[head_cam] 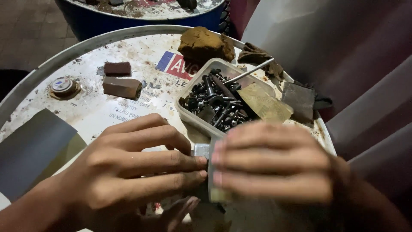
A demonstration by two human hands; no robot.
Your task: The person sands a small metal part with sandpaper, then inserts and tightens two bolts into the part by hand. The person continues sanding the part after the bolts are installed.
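Small grey metal block [201,150] pinched in left hand [133,172] fingers, right hand [274,165] flat, blurry, pressing grey sandpaper strip [213,182], clear plastic tub of dark screws [214,101] close behind

Two bare forearms, left hand [141,172] and right hand [270,161] ungloved, no rings (short, trimmed nails).

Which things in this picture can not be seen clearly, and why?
Head view:
- Small metal piece: mostly covered by both hands.
- Right hand: motion-blurred; its sandpaper strip mostly hidden.
- Left hand: thumb cut by bottom edge.
- Screws in plastic tub: too small to tell apart.
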